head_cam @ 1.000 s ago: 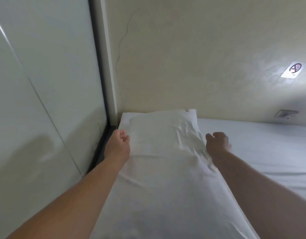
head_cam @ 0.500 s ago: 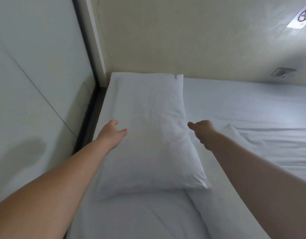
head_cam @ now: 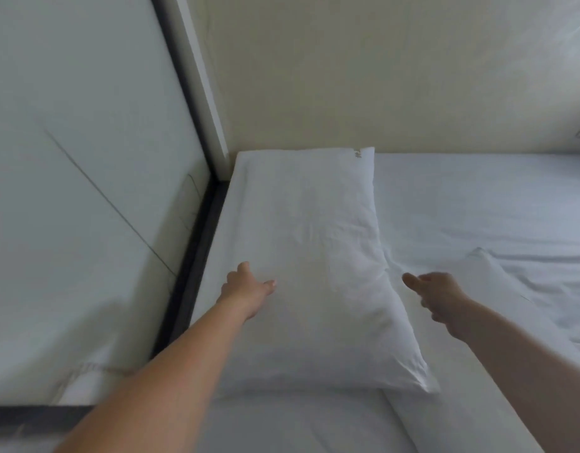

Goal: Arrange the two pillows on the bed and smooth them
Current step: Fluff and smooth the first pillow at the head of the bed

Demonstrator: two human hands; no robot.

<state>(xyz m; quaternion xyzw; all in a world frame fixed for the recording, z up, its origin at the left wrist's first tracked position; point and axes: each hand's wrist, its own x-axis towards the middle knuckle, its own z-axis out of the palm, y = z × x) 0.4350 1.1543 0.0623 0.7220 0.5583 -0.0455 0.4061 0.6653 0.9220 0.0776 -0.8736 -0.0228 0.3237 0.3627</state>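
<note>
A white pillow (head_cam: 314,256) lies flat along the left side of the bed (head_cam: 478,204), its far end against the wall. My left hand (head_cam: 246,286) rests at the pillow's left edge, fingers apart, holding nothing. My right hand (head_cam: 435,295) hovers just off the pillow's right edge, loosely open and empty. A second white pillow (head_cam: 478,322) lies to the right, largely hidden under my right forearm; its corner pokes up behind my hand.
A pale wall panel (head_cam: 86,191) closes off the left side, with a dark gap (head_cam: 197,263) between it and the mattress. A cream wall (head_cam: 380,76) runs along the head of the bed. White sheet spreads to the right.
The pillow was lowered from my hands onto the bed, and both hands let go of it. My hands now sit open at its two sides.
</note>
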